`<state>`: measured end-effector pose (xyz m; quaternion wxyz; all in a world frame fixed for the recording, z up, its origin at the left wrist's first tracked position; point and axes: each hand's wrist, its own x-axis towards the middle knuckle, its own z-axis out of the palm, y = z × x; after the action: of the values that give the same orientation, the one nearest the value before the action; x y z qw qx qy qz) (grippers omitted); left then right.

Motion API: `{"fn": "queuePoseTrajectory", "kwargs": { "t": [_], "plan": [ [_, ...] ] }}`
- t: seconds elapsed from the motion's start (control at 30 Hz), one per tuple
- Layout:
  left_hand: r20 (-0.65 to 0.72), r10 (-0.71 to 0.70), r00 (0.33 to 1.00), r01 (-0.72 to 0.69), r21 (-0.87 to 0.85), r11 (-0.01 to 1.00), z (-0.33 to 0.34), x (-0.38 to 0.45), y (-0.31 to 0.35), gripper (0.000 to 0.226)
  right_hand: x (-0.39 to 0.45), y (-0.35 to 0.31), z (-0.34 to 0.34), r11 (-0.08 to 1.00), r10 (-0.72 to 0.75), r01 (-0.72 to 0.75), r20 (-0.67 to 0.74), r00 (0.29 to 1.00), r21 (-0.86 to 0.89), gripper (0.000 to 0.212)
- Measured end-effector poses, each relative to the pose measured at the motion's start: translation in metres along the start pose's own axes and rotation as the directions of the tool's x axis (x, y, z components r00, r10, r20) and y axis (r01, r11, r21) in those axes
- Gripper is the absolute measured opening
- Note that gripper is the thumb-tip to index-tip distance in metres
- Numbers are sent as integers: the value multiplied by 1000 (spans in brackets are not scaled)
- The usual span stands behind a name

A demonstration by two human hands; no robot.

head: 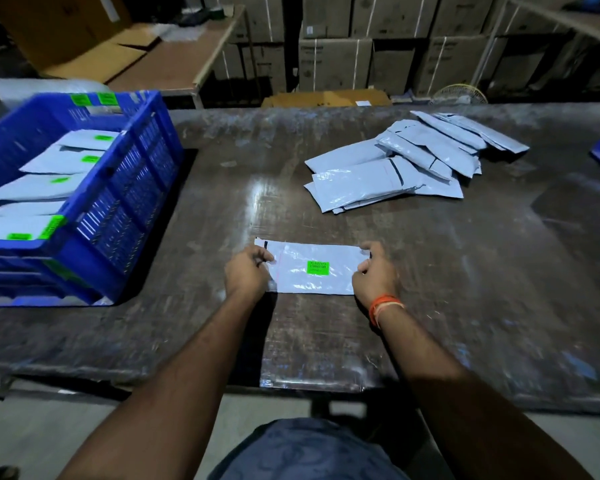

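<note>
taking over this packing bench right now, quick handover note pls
Left hand pinches the left end of the mailer; right hand grips its right end.
The mailer lies flat on the table, green label facing up.
Done: labelled bags already lie in the blue crate on the left.
Left: this mailer probably goes into the crate next; the pile at far right shows no labels yet.

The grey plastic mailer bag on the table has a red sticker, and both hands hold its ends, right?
Not quite. The head view shows that the grey plastic mailer bag carries a bright green square sticker, not a red one. The left hand and right hand do hold its ends on the dark table.
</note>
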<state>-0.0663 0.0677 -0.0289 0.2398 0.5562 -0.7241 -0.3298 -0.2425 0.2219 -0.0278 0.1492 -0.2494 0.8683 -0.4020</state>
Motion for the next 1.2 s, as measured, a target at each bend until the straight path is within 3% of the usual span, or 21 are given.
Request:
{"fn": "queuePoseTrajectory", "kwargs": {
  "t": [0.13,0.3,0.4,0.5,0.73,0.97,1.2],
  "plan": [
    [-37,36,999,-41,-151,988,-2,-2,2,35,14,10,0,937,-6,4,3,1000,350,53],
    [-33,-2,999,-11,-405,914,-7,-1,12,35,18,5,-11,801,9,-145,231,973,581,51],
    [-50,-29,998,1,-493,870,-21,3,18,26,16,-8,-16,657,-2,-286,381,925,698,36],
    [-70,-15,997,-26,-547,837,-42,8,25,19,16,-22,-15,638,-66,-284,418,906,716,22],
    [-83,0,997,-49,-581,812,-103,41,33,16,27,-84,-1,665,-223,-148,384,896,732,30],
    [0,89,996,-80,-440,895,-201,95,33,14,41,-175,11,754,-331,17,358,873,657,25],
    [35,102,994,-82,-359,930,-321,175,-8,17,21,-301,80,776,-427,161,321,846,609,23]
  ]
}}
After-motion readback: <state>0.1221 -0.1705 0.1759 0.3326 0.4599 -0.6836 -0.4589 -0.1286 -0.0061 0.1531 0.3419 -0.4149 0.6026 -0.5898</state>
